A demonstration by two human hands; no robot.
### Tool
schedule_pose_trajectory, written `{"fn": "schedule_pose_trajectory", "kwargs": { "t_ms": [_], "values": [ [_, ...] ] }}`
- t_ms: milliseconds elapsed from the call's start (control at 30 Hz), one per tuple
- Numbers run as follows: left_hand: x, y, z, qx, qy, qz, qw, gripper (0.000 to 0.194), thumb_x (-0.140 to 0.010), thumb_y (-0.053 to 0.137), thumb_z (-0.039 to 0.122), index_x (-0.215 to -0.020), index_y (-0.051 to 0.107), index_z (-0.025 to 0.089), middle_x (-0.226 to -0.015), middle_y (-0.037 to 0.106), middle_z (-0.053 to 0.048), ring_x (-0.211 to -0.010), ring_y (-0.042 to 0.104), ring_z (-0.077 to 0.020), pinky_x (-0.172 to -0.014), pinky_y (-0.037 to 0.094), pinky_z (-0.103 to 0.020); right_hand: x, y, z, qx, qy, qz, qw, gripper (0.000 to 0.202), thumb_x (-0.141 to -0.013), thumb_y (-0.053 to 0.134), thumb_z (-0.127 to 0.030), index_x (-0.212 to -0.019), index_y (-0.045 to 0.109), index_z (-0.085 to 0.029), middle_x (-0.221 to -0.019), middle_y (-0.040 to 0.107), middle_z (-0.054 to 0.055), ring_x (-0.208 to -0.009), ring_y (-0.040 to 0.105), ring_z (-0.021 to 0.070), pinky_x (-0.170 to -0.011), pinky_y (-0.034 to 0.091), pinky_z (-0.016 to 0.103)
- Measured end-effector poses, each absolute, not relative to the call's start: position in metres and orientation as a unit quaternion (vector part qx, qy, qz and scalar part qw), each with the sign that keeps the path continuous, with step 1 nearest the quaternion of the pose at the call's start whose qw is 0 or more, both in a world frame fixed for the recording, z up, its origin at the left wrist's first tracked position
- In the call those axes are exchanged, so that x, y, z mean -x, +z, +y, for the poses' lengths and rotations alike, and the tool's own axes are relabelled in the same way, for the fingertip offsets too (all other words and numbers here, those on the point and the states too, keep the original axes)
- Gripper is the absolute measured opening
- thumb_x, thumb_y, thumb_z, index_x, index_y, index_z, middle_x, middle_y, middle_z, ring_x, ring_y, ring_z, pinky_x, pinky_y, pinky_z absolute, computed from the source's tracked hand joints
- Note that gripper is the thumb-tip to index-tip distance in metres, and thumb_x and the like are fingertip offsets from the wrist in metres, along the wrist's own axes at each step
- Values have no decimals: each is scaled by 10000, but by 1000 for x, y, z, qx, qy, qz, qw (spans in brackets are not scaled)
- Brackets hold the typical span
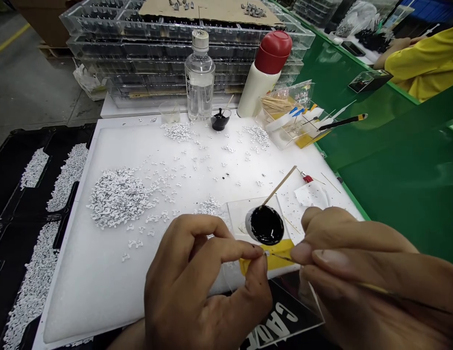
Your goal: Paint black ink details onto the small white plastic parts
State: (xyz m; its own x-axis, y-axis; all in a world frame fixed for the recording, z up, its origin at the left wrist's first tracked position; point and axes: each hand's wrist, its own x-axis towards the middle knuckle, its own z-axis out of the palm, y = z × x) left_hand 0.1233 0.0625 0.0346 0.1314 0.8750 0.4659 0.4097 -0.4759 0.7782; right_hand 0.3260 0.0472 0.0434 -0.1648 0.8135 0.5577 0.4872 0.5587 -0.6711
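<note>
My left hand (200, 282) pinches a tiny white part (266, 253) between thumb and forefinger at the near edge of a white foam board (113, 287). My right hand (357, 272) holds a thin pointed stick (284, 258) whose tip touches that part. Just behind the fingertips lies a round puddle of black paint (266, 225) on a clear plastic sheet, with a wooden stick (279, 186) resting in it. A big heap of small white parts (117, 197) lies on the board's left half, and more are scattered across it.
At the back stand a clear water bottle (199, 78), a white bottle with a red cap (264, 73), a small black paint cup (220, 119), a clear box of sticks and tools (292, 121), and stacked clear trays (156, 53). Black trays with white parts (32, 204) lie left. A person's yellow sleeve (423, 63) is over the green table at the right.
</note>
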Motion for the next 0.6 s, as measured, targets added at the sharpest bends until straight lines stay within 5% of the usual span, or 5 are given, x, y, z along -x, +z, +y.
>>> {"fn": "schedule_pose_trajectory", "kwargs": {
  "t_ms": [600],
  "values": [
    [-120, 37, 64, -728, 471, 434, 243, 154, -959, 765, 101, -1040, 756, 232, -1006, 611, 23, -836, 649, -91, -657, 549, -233, -324, 45, 41, 483, 174, -734, 444, 192, -1085, 709, -415, -1270, 710, -362, -999, 806, -25, -769, 718, 134, -624, 620, 288]
  ]
}}
